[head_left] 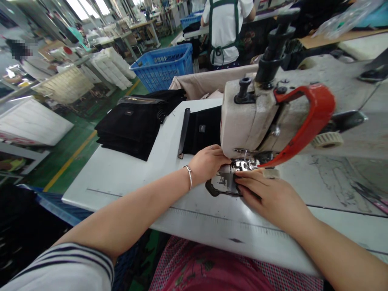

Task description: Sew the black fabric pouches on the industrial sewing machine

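Observation:
My left hand (207,163) lies curved by the presser foot (242,165) of a white industrial sewing machine (248,117), a bangle on its wrist. My right hand (265,198) presses flat on a black-edged piece with a shiny silver face (223,182), just below the foot. Both hands touch this piece or its edge, and the needle is hidden. Behind my left hand lies a black fabric panel with a small label (200,131). A black strip (183,133) runs along its left edge.
A stack of black fabric pieces (129,129) lies on the white sewing table (194,218). A red guard (303,117) curves on the machine's right. Beyond stand a blue plastic crate (162,66), a co-worker in a green-strapped apron (224,32), and white stacked bundles (112,68).

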The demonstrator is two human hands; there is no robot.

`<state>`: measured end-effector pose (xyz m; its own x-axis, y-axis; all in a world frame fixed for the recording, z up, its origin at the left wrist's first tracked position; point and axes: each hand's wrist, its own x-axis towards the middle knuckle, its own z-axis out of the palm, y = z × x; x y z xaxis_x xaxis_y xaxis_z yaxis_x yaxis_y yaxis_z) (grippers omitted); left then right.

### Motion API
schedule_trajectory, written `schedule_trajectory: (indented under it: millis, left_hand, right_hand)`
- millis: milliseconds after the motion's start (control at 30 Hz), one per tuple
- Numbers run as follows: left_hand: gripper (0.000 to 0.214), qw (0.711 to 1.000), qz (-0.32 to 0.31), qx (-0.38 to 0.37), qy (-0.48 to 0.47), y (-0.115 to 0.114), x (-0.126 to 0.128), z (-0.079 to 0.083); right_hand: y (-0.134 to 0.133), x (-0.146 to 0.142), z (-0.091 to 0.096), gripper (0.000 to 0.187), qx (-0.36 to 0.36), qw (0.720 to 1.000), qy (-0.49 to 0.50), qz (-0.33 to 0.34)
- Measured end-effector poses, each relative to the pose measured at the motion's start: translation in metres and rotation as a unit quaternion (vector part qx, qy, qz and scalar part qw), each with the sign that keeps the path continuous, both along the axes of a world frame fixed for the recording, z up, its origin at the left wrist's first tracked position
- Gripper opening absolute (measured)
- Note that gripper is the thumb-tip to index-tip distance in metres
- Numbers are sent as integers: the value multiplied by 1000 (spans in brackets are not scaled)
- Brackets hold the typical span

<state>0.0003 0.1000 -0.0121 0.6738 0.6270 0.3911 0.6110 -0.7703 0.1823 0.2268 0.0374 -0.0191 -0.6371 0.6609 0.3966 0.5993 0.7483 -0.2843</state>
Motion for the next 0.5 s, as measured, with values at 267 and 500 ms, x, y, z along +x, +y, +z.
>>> schedule_trajectory:
  millis: [267,500]
  left_hand:
    - [22,999,2,-11,38,-3,-3,4]
    - [26,987,8,-88,135,-23,-4,31]
  right_hand:
    - [3,6,5,15,13,997,66,-25]
    - [9,16,6,17,-10,993,-6,-117]
